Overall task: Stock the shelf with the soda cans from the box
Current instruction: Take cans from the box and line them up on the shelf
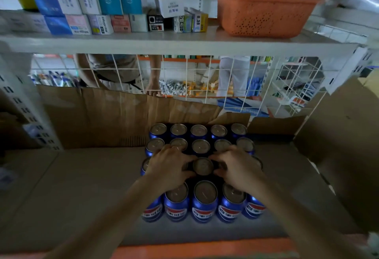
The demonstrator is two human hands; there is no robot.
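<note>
Head view: left hand point(171, 165) and right hand point(239, 167) curl around one middle can point(203, 166) within the soda block point(202, 201) on the shelf point(61, 187); likely seating it, next another can from the box.

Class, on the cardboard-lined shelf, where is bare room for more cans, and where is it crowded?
Bare cardboard lining left of the blue soda cans, and right toward the cardboard flap. Crowded mid-block, where left hand and right hand rest.

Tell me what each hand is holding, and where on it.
Both hands rest on the block of soda cans. The left hand and right hand curl round cans beneath them; the exact hold is hidden.
</note>
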